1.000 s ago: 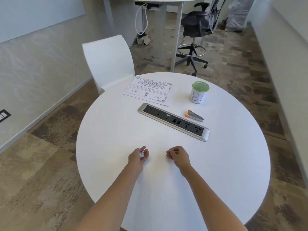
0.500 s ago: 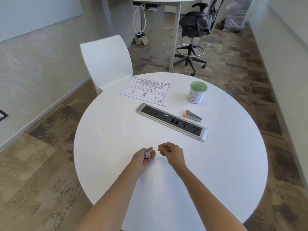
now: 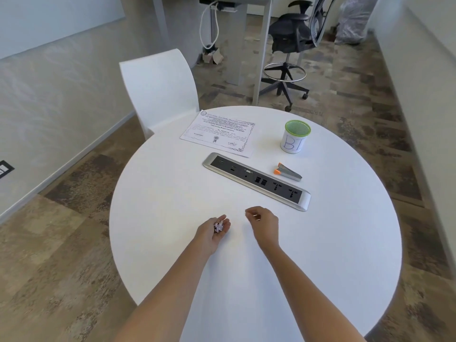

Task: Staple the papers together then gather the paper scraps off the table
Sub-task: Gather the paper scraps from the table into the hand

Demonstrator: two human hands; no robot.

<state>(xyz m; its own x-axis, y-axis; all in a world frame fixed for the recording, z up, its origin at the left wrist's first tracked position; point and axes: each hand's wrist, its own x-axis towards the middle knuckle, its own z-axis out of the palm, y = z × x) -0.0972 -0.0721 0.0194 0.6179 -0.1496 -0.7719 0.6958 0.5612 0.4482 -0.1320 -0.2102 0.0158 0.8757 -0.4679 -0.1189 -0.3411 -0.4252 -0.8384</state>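
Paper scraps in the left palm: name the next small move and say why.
Probably carry the left hand to the green-rimmed cup and tip the paper scraps in. The scraps sit in the cupped palm, the cup stands open, and no loose scraps show on the table.

Bare table (image 3: 160, 218) all around near side; far across, power strip (image 3: 256, 180) bars the way, stapler (image 3: 288, 172) and cup (image 3: 294, 137) beyond.

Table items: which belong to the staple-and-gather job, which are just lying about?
Job: papers; stapler; paper scraps cupped in left hand; right hand, fingers pinched.
Lying about: green-rimmed cup; power strip; white chair; office chair.
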